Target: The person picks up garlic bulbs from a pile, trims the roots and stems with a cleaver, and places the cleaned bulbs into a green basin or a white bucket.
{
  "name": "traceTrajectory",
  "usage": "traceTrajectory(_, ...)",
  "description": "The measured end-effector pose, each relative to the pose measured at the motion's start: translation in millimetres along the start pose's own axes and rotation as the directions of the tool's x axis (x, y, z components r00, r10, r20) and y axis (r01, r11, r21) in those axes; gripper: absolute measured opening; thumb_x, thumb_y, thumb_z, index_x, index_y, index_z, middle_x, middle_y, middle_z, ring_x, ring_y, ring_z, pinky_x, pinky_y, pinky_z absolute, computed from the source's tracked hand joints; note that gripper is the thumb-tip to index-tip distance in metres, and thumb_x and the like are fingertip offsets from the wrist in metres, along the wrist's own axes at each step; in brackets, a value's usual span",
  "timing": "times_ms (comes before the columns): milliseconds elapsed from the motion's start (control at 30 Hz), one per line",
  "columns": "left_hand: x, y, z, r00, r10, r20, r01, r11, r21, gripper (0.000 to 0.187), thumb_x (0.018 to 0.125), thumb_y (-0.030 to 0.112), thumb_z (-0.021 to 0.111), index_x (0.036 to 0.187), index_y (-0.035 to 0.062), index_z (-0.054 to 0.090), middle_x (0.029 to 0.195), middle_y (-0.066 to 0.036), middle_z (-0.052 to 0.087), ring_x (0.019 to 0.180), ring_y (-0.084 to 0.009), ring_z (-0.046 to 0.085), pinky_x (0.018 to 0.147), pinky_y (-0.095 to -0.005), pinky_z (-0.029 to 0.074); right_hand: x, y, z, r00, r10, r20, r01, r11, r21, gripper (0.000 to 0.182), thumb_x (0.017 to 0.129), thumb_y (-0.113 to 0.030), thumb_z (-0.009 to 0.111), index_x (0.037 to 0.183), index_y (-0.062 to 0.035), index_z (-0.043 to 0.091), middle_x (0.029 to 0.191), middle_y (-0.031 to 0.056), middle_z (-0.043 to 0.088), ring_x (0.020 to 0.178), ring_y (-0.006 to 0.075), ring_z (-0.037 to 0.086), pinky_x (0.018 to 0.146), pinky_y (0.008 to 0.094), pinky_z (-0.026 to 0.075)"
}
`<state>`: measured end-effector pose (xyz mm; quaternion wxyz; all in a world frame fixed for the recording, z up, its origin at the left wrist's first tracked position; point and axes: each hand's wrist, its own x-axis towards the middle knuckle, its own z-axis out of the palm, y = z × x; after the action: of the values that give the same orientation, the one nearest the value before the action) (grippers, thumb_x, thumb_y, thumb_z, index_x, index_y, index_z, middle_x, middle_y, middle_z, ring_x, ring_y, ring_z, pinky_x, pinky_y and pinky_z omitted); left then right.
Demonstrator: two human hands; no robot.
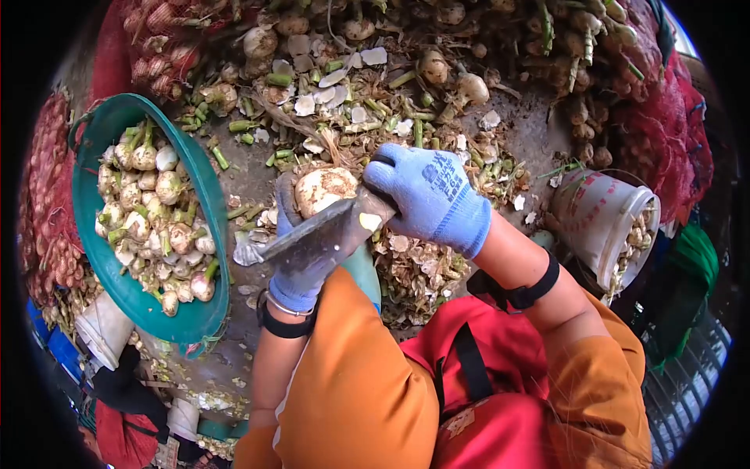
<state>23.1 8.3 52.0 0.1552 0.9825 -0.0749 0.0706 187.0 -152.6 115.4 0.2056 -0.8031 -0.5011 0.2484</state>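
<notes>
The knife blade (320, 234) hides most of the left hand (293, 258), whose fingers disappear behind the bulb (324, 190). The knife's handle is buried inside the right hand (430, 195). The bucket's (598, 223) contents are too small to identify.

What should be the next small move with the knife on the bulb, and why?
Probably press the knife through the bulb to trim it. The left hand holds the bulb, the right hand grips the knife against it, and cut scraps lie below, with trimmed bulbs in the green basin.
</notes>
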Motion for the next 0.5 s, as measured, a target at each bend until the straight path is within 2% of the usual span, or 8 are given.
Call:
traceTrajectory(100,4.1,4.9,4.0,0.983,-0.082,0.164,0.118,0.967,-0.224,0.06,0.1,0.053,0.039,0.143,0.0114,0.036,0.136,-0.009,0.05,0.121,-0.0248,0.055,0.107,-0.0465,0.042,1.8,9.2,7.3,0.999,0.028,-0.027,-0.028,0.999,0.031,0.027,0.075,-0.027,0.069,0.097,-0.0119,0.061,0.093,0.0118,0.058,0.085,0.0325,0.065,0.067,0.0444,0.053)
traceTrajectory(133,4.7,12.5,-4.4,0.945,-0.224,0.239,0.328,0.669,-0.667,0.057,0.095,0.046,0.049,0.139,0.0111,0.039,0.132,-0.01,0.052,0.119,-0.0234,0.055,0.106,-0.0451,0.043,3.1,21.8,16.3,0.993,0.05,-0.106,-0.053,0.998,-0.028,0.022,0.077,-0.025,0.068,0.093,-0.0114,0.063,0.086,0.011,0.063,0.079,0.029,0.067,0.066,0.0421,0.053)
traceTrajectory(167,12.9,27.8,-19.9,0.862,-0.335,0.38,0.401,-0.009,-0.916,0.057,0.09,0.039,0.059,0.135,0.0108,0.041,0.128,-0.011,0.053,0.117,-0.022,0.056,0.104,-0.0437,0.043,11.1,41.6,12.8,0.943,0.331,0.033,-0.333,0.937,0.109,0.021,0.078,-0.026,0.068,0.091,-0.0097,0.065,0.081,0.0107,0.065,0.074,0.0262,0.067,0.064,0.0396,0.053)
traceTrajectory(233,24.7,47.8,-40.2,0.793,-0.376,0.48,0.289,-0.462,-0.839,0.06,0.079,0.026,0.08,0.126,0.0102,0.045,0.119,-0.013,0.056,0.114,-0.0192,0.057,0.102,-0.041,0.045,3.1,88.6,30.3,0.8,0.591,0.102,-0.578,0.714,0.396,0.021,0.081,-0.026,0.068,0.087,-0.006,0.067,0.071,0.0093,0.067,0.064,0.0203,0.066,0.059,0.0343,0.053)
traceTrajectory(267,31.0,37.6,-36.4,0.784,-0.45,0.428,0.338,-0.268,-0.902,0.067,0.075,0.025,0.084,0.127,0.0086,0.045,0.118,-0.013,0.056,0.112,-0.021,0.056,0.1,-0.0404,0.045,3.4,113.7,48.5,0.798,0.603,0.007,-0.499,0.655,0.567,0.022,0.082,-0.026,0.068,0.085,-0.0041,0.067,0.066,0.0083,0.067,0.059,0.0171,0.065,0.057,0.0315,0.053)
traceTrajectory(400,28.9,24.8,-15.0,0.83,-0.475,0.293,0.49,0.371,-0.788,0.094,0.067,0.029,0.089,0.139,0.0031,0.034,0.13,-0.014,0.048,0.122,-0.0244,0.048,0.102,-0.0376,0.043,5.9,57.1,55.1,0.839,0.415,0.351,-0.383,-0.008,0.924,0.026,0.084,-0.026,0.069,0.09,-0.0012,0.064,0.075,0.0028,0.063,0.057,0.0118,0.057,0.05,0.0268,0.046)
traceTrajectory(433,28.4,21.3,-4.1,0.861,-0.447,0.243,0.465,0.501,-0.73,0.102,0.068,0.031,0.088,0.146,0.0019,0.029,0.138,-0.015,0.044,0.129,-0.0244,0.043,0.106,-0.0367,0.041,11.9,57.7,52.8,0.874,0.428,0.232,-0.304,0.106,0.947,0.025,0.083,-0.025,0.069,0.089,-0.0016,0.064,0.074,0.0025,0.062,0.059,0.0112,0.057,0.052,0.0269,0.046)
traceTrajectory(500,29.8,29.7,-12.9,0.887,-0.341,0.312,0.261,-0.189,-0.947,0.091,0.083,0.038,0.074,0.15,0.0011,0.025,0.141,-0.015,0.043,0.13,-0.024,0.045,0.107,-0.0351,0.041,6.0,40.2,33.1,0.909,0.377,0.178,-0.298,0.287,0.91,0.025,0.084,-0.027,0.068,0.087,-0.0023,0.063,0.073,0.0012,0.06,0.067,0.0104,0.058,0.059,0.029,0.048)
